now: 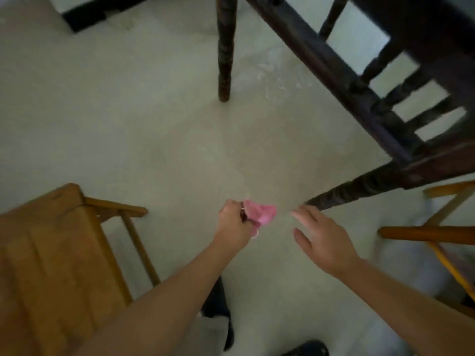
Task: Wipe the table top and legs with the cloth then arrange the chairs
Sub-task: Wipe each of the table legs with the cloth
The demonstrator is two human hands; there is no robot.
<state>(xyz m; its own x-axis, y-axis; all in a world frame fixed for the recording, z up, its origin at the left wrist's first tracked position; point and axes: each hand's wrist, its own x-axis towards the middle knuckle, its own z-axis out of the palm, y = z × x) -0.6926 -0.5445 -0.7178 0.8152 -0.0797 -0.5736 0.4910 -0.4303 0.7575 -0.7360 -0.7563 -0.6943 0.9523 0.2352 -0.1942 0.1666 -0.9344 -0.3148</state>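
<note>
- The left hand [235,222] is clenched around a small crumpled pink cloth [261,213]. Most of the fabric bunches out past the knuckles toward 3 o'clock, just below the middle of the view.
- The right hand [321,237] is released, with its fingers straight and spread. It holds nothing. Its fingertips lie just beside the foot of the near dark turned wooden leg [354,191]; contact cannot be confirmed.
- This leg slants up toward 2 o'clock and joins the dark spindled rail [334,70] of the surface. A second dark turned leg [226,55] stands at 12 o'clock, well apart from both hands.
- A light brown wooden chair [51,253] stands at 8 o'clock. Part of an orange-brown wooden chair frame [431,232] shows at 4 o'clock. Both rest on the pale floor [128,111].
- Handling, as judged: the cloth looks soft, light and limp. It will fold around the grooves of a turned leg if wrapped and drawn along the leg.
- Recommended hold: gather the cloth in the palm and leave a loose flap free to encircle the leg.
- The chairs appear rigid and moderately heavy. Take hold at a back rail or seat edge, not at a thin spindle.
</note>
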